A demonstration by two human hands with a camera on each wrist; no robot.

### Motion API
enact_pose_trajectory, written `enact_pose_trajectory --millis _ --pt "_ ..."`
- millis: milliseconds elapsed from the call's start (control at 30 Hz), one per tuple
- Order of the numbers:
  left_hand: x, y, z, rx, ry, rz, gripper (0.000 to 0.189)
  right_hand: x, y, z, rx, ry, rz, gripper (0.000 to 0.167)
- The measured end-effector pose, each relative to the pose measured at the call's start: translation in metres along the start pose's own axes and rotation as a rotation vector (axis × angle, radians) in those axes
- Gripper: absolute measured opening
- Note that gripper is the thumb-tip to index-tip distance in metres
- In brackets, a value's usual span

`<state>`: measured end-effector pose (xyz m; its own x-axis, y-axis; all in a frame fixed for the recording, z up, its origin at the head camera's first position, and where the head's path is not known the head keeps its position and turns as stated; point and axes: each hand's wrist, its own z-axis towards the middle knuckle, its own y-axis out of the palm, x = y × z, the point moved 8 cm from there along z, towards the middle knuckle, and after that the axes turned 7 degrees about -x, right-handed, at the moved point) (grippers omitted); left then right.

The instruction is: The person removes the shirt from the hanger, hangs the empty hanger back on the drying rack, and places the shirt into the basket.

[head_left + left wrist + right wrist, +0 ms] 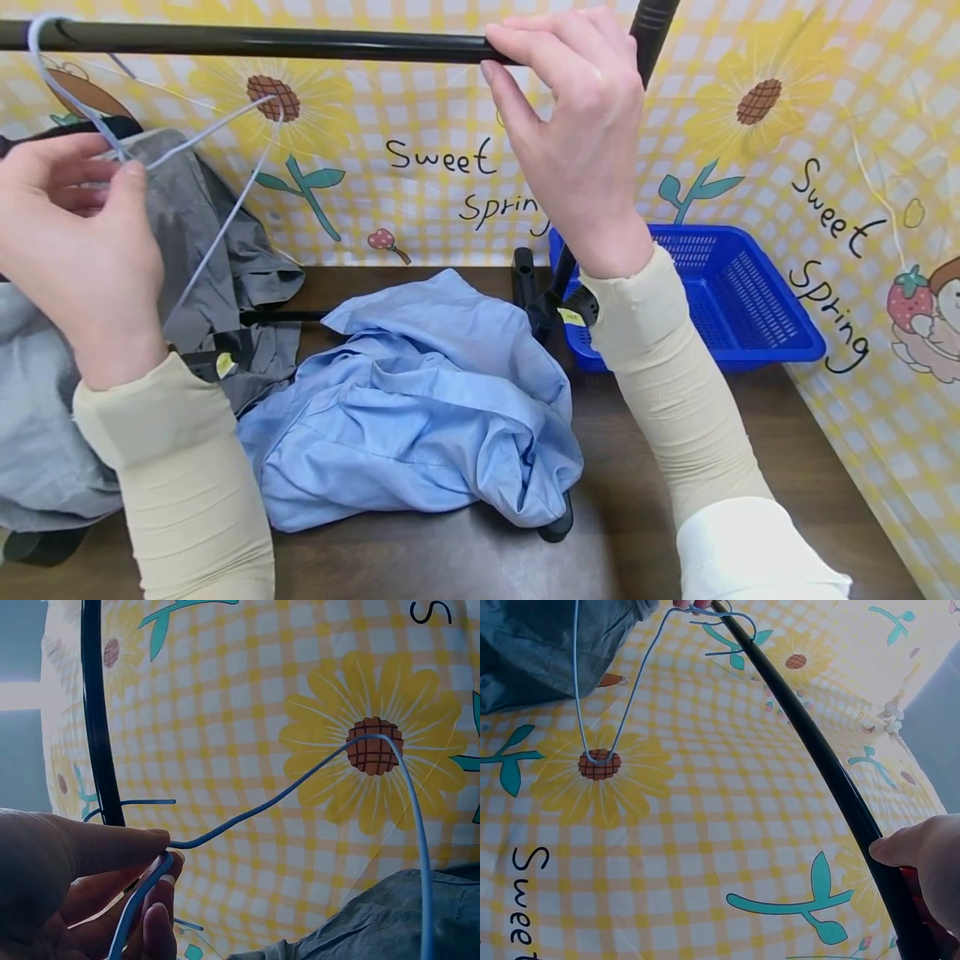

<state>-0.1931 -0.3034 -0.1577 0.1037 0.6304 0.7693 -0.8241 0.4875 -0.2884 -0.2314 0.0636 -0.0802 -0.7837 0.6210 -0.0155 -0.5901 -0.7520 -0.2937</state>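
My left hand pinches a light-blue wire hanger at its neck, between thumb and fingers. The hanger's hook loops over a black rod, and one wire shoulder sticks out to the right. My right hand grips that rod near its right end, thumb below and fingers on top. Below and between the hands, a light-blue shirt lies crumpled over the black base of the rack. Grey clothing is at the left, partly hidden behind my left hand and forearm.
A blue plastic basket stands at the back right, behind my right forearm. The rack's black upright rises beside my right hand. A yellow checked cloth with flowers backs the brown table.
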Motion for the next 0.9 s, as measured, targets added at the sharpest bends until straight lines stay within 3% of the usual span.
enact_pose_trajectory --millis 233,567,733,900 --pt "0.001 -0.001 -0.002 0.001 0.019 0.043 0.029 0.0 0.0 0.0 0.001 0.003 0.008 0.025" --pt "0.013 -0.006 -0.011 -0.015 0.025 -0.001 0.038 0.002 -0.001 0.0 0.012 0.015 0.028 0.023" --pt "0.029 -0.009 -0.022 -0.019 0.13 -0.022 0.039 0.002 0.0 0.0 0.005 0.02 0.022 0.024" --pt "0.05 -0.003 -0.034 -0.085 0.305 -0.126 0.036 0.001 0.001 -0.001 -0.002 0.032 0.006 0.025"
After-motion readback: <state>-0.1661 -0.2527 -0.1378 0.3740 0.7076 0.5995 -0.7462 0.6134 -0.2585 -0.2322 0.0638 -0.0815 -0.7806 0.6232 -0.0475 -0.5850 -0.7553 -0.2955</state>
